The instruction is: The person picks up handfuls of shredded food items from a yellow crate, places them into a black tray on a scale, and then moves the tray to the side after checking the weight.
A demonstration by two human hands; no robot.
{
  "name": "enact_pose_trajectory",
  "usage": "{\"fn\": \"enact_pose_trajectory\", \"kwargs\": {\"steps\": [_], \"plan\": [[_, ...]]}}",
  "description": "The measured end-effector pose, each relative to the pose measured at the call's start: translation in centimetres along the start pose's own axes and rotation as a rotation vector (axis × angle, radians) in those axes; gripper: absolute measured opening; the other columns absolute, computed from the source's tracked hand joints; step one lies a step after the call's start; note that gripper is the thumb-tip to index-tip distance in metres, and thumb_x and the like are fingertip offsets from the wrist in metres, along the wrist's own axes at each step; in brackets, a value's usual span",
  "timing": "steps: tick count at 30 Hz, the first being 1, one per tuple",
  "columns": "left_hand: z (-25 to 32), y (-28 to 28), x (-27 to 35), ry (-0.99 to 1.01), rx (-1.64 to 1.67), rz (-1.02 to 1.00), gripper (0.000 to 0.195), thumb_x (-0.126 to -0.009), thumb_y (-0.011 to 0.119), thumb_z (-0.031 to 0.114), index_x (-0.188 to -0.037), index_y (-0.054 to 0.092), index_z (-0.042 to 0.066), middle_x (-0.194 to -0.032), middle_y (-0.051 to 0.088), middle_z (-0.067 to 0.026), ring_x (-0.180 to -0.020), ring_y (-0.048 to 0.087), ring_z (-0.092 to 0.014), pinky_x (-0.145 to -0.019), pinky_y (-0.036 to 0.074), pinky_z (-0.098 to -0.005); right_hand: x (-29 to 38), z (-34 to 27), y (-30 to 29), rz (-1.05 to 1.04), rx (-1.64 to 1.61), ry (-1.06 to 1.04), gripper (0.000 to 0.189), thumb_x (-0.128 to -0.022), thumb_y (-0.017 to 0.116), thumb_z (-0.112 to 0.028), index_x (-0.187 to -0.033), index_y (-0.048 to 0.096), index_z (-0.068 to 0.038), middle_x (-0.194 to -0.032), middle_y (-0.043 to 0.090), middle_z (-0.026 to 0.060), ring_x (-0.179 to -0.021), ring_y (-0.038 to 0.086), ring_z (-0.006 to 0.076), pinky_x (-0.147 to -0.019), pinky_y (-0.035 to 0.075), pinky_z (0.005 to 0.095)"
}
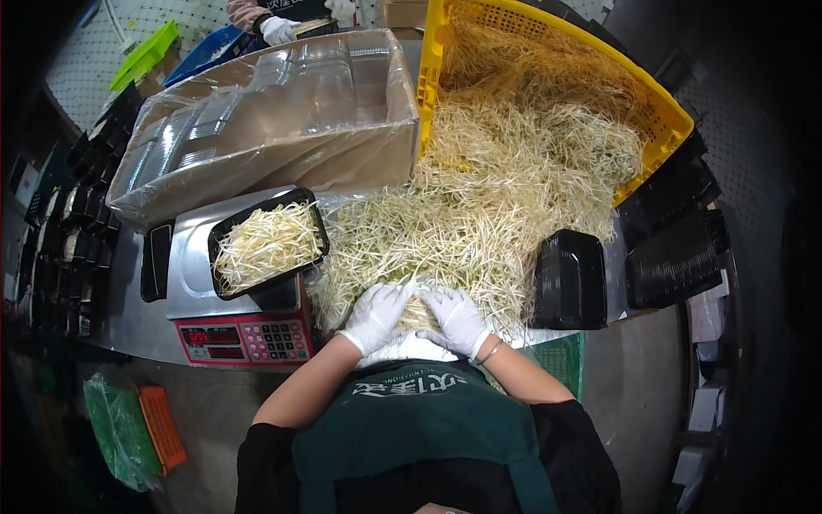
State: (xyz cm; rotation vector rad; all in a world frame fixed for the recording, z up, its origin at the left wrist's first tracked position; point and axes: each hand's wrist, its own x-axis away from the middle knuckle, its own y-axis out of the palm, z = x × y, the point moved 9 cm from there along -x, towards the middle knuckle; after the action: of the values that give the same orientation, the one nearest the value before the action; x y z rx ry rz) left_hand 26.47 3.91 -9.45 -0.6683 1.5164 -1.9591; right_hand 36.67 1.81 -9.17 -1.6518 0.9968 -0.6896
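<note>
White gloves cover both of my hands at the near edge of a large heap of bean sprouts (pixel 449 238). My left hand (pixel 379 315) and my right hand (pixel 454 316) face each other, fingertips nearly meeting, with a small bunch of sprouts (pixel 417 315) gathered between them. To the left, a black plastic tray (pixel 324 241) full of sprouts sits tilted on a digital scale (pixel 186 257) with a red keypad panel and a lit display. An upturned black tray (pixel 570 279) lies right of the heap.
A carton (pixel 334 157) of clear plastic lids stands behind the scale. From a tipped yellow crate (pixel 668 122) the sprouts spill forward. Stacked black trays (pixel 674 270) are at right, filled trays (pixel 74 238) at far left. Across the table a co-worker's gloved hand (pixel 279 30) shows.
</note>
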Motion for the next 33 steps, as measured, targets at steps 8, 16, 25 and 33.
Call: {"fn": "enact_pose_trajectory", "kwargs": {"steps": [8, 16, 25, 33], "plan": [[0.6, -2.9, -0.1, -0.038, -0.025, 0.313, 0.058, -0.084, 0.056, 0.013, -0.138, 0.041, 0.001, -0.082, 0.057, -0.0096, -0.067, 0.062, -0.024, -0.057, 0.053, -0.0368, -1.7, -1.4, -5.2, 0.154, -0.011, -0.065, 0.055, -0.078, 0.064, -0.015, -0.130, 0.048, -0.005, -0.086, 0.061, 0.0118, -0.069, 0.063, 0.0282, -0.059, 0.051, 0.0380], [-2.2, -1.1, 2.1, -0.172, 0.049, 0.021, 0.047, -0.087, 0.048, 0.009, -0.134, 0.044, 0.009, -0.080, 0.060, -0.0119, -0.060, 0.062, -0.030, -0.056, 0.053, -0.0432, -0.4, 3.6, -4.7, -0.097, 0.209, 0.079, 0.048, -0.087, 0.051, -0.011, -0.135, 0.047, -0.008, -0.081, 0.066, 0.0108, -0.067, 0.066, 0.0267, -0.054, 0.051, 0.0395], [0.6, -1.9, 2.0, -0.109, 0.062, -0.134, 0.058, -0.076, 0.068, 0.024, -0.132, 0.052, 0.021, -0.136, 0.050, -0.0139, -0.133, 0.040, -0.032, -0.115, 0.020, -0.0435, -2.1, 2.5, -0.9, -0.356, -0.105, 0.292, 0.067, -0.073, 0.075, -0.030, -0.133, 0.050, -0.013, -0.117, 0.062, 0.0175, -0.103, 0.061, 0.0364, -0.089, 0.049, 0.0417], [-0.9, -1.1, 3.4, -0.175, 0.071, -0.029, 0.059, -0.076, 0.072, 0.031, -0.128, 0.053, 0.011, -0.118, 0.058, -0.0095, -0.102, 0.058, -0.029, -0.085, 0.046, -0.0454, -1.1, -1.7, 0.2, 0.003, -0.028, 0.065, 0.122, -0.061, 0.071, -0.071, -0.148, 0.023, 0.000, -0.129, 0.050, 0.0240, -0.119, 0.048, 0.0393, -0.108, 0.032, 0.0423]]}}
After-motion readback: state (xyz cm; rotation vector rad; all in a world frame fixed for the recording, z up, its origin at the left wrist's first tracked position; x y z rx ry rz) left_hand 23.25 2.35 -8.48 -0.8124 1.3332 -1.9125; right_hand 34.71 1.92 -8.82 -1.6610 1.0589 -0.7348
